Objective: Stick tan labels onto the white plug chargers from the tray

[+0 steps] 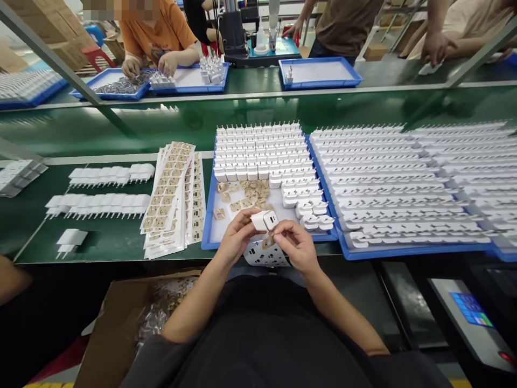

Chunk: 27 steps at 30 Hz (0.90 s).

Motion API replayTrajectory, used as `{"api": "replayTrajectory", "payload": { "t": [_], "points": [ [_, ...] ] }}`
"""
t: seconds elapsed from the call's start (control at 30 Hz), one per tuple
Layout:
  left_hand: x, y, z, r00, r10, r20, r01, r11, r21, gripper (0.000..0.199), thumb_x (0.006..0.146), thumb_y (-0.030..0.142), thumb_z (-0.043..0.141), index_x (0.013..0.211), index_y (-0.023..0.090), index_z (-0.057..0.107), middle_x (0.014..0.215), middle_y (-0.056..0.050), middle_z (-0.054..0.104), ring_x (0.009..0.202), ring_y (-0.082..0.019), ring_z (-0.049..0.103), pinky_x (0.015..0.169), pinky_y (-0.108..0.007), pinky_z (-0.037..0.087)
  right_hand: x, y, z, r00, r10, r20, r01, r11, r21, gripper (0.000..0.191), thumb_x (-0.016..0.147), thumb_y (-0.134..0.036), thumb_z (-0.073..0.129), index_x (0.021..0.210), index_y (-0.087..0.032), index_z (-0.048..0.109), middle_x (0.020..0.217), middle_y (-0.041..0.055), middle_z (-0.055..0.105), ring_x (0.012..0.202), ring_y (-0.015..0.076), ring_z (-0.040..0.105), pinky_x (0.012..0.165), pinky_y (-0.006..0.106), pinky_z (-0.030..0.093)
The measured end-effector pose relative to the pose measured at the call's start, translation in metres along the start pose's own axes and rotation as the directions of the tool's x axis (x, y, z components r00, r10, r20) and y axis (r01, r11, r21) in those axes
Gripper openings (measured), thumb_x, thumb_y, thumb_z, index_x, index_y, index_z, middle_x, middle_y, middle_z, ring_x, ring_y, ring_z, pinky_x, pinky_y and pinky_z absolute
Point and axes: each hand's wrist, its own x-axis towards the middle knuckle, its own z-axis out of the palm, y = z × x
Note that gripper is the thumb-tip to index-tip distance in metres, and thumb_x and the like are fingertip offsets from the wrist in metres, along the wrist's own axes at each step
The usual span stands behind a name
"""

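My left hand [236, 235] grips a white plug charger [264, 220] with its port face turned toward my right. At the lower edge of that face, the thumb and forefinger of my right hand [298, 245] are pinched together. A small tan film piece [267, 242] shows just beneath those fingertips and seems held by them. Below both hands a white sheet with black cut-out shapes [264, 256] hangs at the table edge. In front is a blue tray [208, 226] with rows of white chargers [258, 151], and loose tan film pieces [254, 191] lie inside it.
Sticker sheets [169, 188] overlap left of the tray. Chargers in rows [99, 205] lie farther left. Filled blue trays [404, 188] stand to the right. A cardboard box [117, 323] is below the table. Across the line, a person in orange [157, 32] works over trays.
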Motion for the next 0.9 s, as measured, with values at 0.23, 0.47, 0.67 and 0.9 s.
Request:
{"api": "replayTrajectory", "payload": {
  "t": [0.23,0.47,0.67,0.9],
  "points": [
    [-0.004,-0.012,-0.006,0.984,0.137,0.116,-0.151,0.981,0.121,0.036,0.073,0.023,0.083,0.097,0.023,0.057,0.114,-0.004,0.063,0.107,-0.019,0.062,0.083,-0.026,0.052,0.0,-0.004,0.0,0.997,0.069,-0.026,-0.067,0.995,0.073,0.01,0.086,-0.034,0.074,0.086,-0.025,0.069,0.08,-0.0002,0.064,0.072,0.0141,0.058,0.067,0.027,0.048],
    [-0.005,-0.011,-0.012,0.974,0.175,0.145,-0.2,0.962,0.184,0.044,0.082,0.04,0.074,0.123,0.026,0.064,0.127,-0.008,0.058,0.117,-0.025,0.055,0.092,-0.033,0.051,0.001,-0.006,0.004,0.997,0.062,-0.047,-0.062,0.998,0.008,0.013,0.086,-0.036,0.074,0.085,-0.024,0.069,0.079,0.0001,0.063,0.073,0.0151,0.058,0.069,0.029,0.048],
    [-0.005,-0.011,-0.008,0.974,0.213,0.077,-0.225,0.95,0.218,0.04,0.078,0.03,0.08,0.116,0.029,0.064,0.113,-0.005,0.064,0.11,-0.02,0.059,0.092,-0.032,0.053,0.002,-0.006,-0.001,0.998,0.057,-0.036,-0.059,0.997,-0.053,0.014,0.086,-0.037,0.073,0.085,-0.023,0.068,0.08,0.0011,0.065,0.074,0.0164,0.06,0.069,0.031,0.05],
    [-0.006,-0.014,-0.004,0.927,0.362,0.099,-0.375,0.874,0.308,0.041,0.071,0.027,0.086,0.109,0.028,0.072,0.109,-0.005,0.056,0.109,-0.02,0.059,0.093,-0.032,0.054,0.006,-0.016,0.003,0.983,-0.005,-0.181,-0.016,0.993,-0.117,0.012,0.087,-0.035,0.071,0.087,-0.024,0.067,0.087,0.0025,0.066,0.086,0.0188,0.063,0.081,0.034,0.052]
  ]
}}
